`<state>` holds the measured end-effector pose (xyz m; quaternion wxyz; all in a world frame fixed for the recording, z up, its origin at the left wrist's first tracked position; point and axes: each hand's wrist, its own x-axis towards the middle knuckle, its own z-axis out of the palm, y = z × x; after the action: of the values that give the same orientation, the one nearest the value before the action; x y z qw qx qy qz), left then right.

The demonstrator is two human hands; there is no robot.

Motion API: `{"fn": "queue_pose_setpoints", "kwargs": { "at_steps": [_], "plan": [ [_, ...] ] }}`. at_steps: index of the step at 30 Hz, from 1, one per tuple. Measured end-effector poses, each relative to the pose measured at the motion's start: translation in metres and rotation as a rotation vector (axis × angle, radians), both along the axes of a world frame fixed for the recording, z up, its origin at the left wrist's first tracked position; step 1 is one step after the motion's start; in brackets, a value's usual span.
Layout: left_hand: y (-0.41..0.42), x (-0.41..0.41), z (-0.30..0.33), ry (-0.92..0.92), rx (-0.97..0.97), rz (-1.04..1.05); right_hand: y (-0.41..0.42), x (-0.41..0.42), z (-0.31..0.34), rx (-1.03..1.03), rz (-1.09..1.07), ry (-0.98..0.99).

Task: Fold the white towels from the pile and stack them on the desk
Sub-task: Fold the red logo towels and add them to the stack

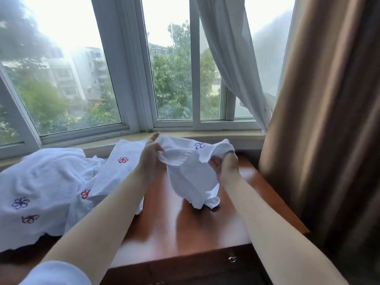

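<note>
A white towel (191, 173) with a blue flower mark hangs crumpled above the reddish wooden desk (185, 227), its lower end touching the desk top. My left hand (151, 156) pinches the towel's upper left edge. My right hand (225, 165) grips its upper right edge. To the left lies the pile of white towels (43, 182), rumpled, with red and blue flower marks. One towel (117, 171) from the pile drapes onto the desk's left side, partly hidden behind my left forearm.
A window sill (205, 134) and window run along the far side of the desk. A brown curtain (320, 140) hangs close on the right, with a white sheer curtain (232, 58) behind it. A drawer knob (232, 258) shows on the desk front.
</note>
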<state>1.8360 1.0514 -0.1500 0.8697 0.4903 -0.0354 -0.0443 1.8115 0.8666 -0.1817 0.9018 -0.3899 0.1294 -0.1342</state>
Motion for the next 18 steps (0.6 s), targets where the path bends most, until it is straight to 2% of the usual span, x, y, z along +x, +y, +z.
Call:
{"fn": "queue_pose_setpoints", "kwargs": {
  "at_steps": [3,5,6,8,10,13,15,16,18],
  "plan": [
    [-0.001,-0.008,0.02,-0.156,-0.042,-0.013,0.004,-0.005,0.026,-0.02,-0.086,-0.189],
    [0.004,-0.002,0.028,-0.263,0.071,0.131,0.005,-0.007,0.037,-0.065,-0.282,-0.286],
    [0.007,0.002,0.028,-0.295,0.156,0.248,0.002,-0.007,0.038,-0.164,-0.441,-0.3],
    [0.016,0.013,0.015,-0.272,0.383,0.515,-0.005,-0.008,0.027,-0.505,-0.658,-0.197],
    [0.026,0.024,-0.018,-0.041,0.708,0.614,-0.011,-0.008,-0.003,-0.714,-0.704,0.037],
    [0.035,0.032,-0.089,0.187,1.286,0.352,-0.018,-0.006,-0.062,-0.846,-0.802,0.295],
    [0.032,0.029,-0.126,0.261,1.521,0.218,-0.024,-0.007,-0.101,-0.977,-0.697,0.415],
    [0.029,0.028,-0.142,0.298,1.546,0.185,-0.027,-0.006,-0.12,-0.985,-0.576,0.472],
    [0.025,0.03,-0.168,0.415,1.421,0.139,-0.033,-0.004,-0.155,-0.936,-0.384,0.541]
  ]
}}
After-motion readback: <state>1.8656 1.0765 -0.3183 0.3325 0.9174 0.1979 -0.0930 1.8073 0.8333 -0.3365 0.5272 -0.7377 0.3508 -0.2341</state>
